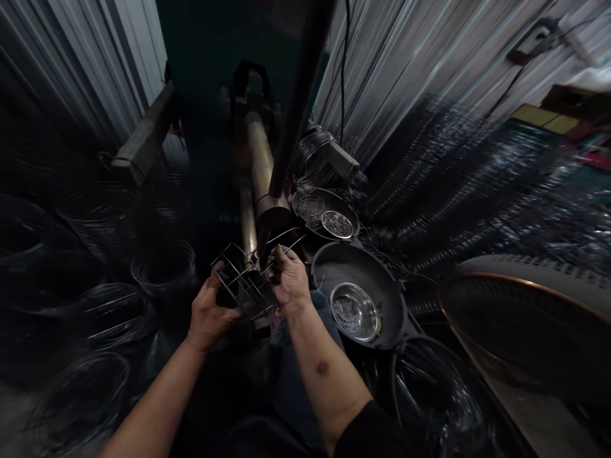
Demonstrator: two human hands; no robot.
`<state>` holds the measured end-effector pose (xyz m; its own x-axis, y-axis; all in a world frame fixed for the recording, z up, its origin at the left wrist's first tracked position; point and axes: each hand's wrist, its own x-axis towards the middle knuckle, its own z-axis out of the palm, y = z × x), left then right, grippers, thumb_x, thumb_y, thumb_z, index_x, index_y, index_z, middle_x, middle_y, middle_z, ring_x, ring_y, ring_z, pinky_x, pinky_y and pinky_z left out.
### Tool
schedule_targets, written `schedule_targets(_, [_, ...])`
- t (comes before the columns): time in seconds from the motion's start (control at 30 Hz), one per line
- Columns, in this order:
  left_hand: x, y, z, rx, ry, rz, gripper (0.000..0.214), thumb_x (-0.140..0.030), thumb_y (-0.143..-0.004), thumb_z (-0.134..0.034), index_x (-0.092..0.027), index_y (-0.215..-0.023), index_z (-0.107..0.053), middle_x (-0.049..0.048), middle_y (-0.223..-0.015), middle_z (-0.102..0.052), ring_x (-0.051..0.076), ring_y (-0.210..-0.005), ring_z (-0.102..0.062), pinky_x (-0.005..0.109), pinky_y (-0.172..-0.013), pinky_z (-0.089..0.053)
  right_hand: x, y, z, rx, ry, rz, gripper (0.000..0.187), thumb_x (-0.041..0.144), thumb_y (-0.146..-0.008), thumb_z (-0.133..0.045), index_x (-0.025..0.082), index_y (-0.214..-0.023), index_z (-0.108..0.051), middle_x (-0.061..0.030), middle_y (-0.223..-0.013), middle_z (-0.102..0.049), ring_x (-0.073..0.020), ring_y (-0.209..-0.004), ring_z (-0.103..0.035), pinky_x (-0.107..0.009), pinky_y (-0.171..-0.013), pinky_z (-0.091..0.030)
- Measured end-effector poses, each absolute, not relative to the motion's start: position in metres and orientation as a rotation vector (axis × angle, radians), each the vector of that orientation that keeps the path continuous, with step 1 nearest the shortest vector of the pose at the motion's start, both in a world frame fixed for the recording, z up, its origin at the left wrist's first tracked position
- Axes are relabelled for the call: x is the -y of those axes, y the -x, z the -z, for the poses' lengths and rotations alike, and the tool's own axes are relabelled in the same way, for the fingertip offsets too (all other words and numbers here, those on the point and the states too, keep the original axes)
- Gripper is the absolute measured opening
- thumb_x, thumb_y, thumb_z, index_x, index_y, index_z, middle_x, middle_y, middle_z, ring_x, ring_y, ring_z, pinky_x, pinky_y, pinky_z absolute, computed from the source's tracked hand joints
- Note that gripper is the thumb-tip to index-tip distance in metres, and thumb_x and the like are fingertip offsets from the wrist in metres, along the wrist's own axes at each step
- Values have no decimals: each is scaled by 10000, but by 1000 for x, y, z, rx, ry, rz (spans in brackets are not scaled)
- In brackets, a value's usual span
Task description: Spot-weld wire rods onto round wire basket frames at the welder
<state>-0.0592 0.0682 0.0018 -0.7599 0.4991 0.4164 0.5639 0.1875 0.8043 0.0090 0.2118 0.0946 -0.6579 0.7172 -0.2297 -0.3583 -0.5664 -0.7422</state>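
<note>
My left hand (pixel 207 312) is closed on the left side of a small wire rack (pixel 231 280), made of thin crossed metal rods. My right hand (pixel 289 280) pinches a thin curved wire (pixel 298 242) at the rack's right side. Between my hands, the rack sits at the tip of a spot welder's electrodes, beneath its thick brass-coloured upper arm (pixel 261 165). A thinner lower arm (pixel 248 222) runs alongside. Whether the wire touches the rack cannot be made out in the dark.
To the right, a large dark pan (pixel 391 299) holds a shiny metal bowl (pixel 353 312) with small wire pieces. Behind it stands another pan (pixel 356 219) with a smaller dish. A round fan (pixel 525 324) is at far right. Dark wire stacks and wrapped bundles (pixel 162 267) crowd the left.
</note>
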Motion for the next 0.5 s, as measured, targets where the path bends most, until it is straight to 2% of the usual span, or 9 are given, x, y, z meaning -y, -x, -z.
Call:
schedule_targets(0.13, [-69,60,-7,2373,1062,1685,769,-492,-627,-773,-162,-1272,-513,147,-1285,-561,307,-1139,-580,445,-984,-484,-213,-5,-90,905,671,-2244,374,328,-560,-849,170,-683,-534,83,-479,-545,-30,-351,-411,-150,-338,-288])
schedule_targets(0.3, [-70,62,-6,2412,1070,1705,933,-488,-605,-791,-188,-1394,-395,140,-1312,-544,279,-1076,-616,422,-948,-506,-215,-1,-87,921,663,-2255,363,334,-585,-840,169,-707,-541,85,-491,-545,-21,-322,-384,-150,-333,-267])
schedule_targets(0.5, [-73,65,-4,2403,1046,1771,959,-511,-599,-786,-188,-1405,-380,132,-1327,-539,267,-1064,-622,401,-910,-528,-217,5,-94,922,697,-2245,391,353,-559,-848,174,-708,-534,88,-472,-520,-25,-326,-367,-156,-322,-248])
